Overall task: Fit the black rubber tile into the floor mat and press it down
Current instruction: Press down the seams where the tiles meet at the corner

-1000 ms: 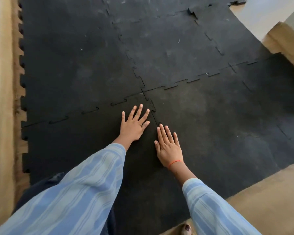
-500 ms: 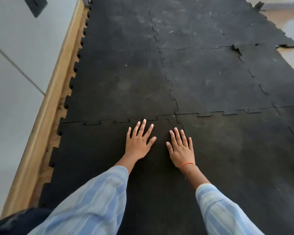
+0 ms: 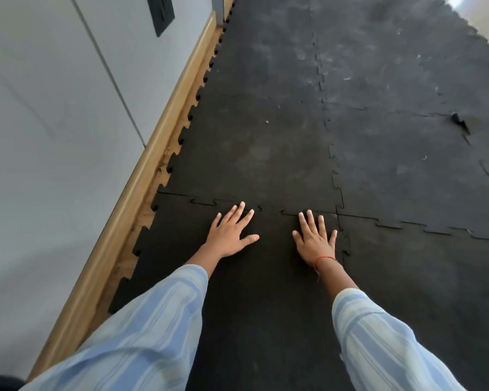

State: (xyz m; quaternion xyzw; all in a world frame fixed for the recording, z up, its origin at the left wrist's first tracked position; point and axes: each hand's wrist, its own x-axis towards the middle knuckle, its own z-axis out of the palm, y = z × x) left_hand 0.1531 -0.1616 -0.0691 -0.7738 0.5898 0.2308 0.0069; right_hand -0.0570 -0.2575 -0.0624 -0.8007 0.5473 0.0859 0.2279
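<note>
Head view: I see both hands lying flat, palms down, on the black rubber tile (image 3: 254,292), the nearest piece of the floor mat (image 3: 266,142). My left hand (image 3: 228,232) has its fingers spread wide and gripping nothing, the fingertips (image 3: 241,205) reaching the toothed seam along the tile's far edge. My right hand (image 3: 314,239) is also splayed open and holding nothing, with a thin red thread (image 3: 324,259) round the wrist; it sits just beside the corner where the far seam meets the seam on the tile's right side. The two hands are apart, with bare rubber between them. Both arms wear blue-and-white striped sleeves (image 3: 141,334). The tile's far teeth look meshed with the next piece, though thin dark gaps show along the joint. On the left, the mat's notched edge runs near a wooden skirting board (image 3: 141,176) under a pale grey wall (image 3: 40,136). Farther off on the right, one small flap of the mat (image 3: 459,121) sticks up
</note>
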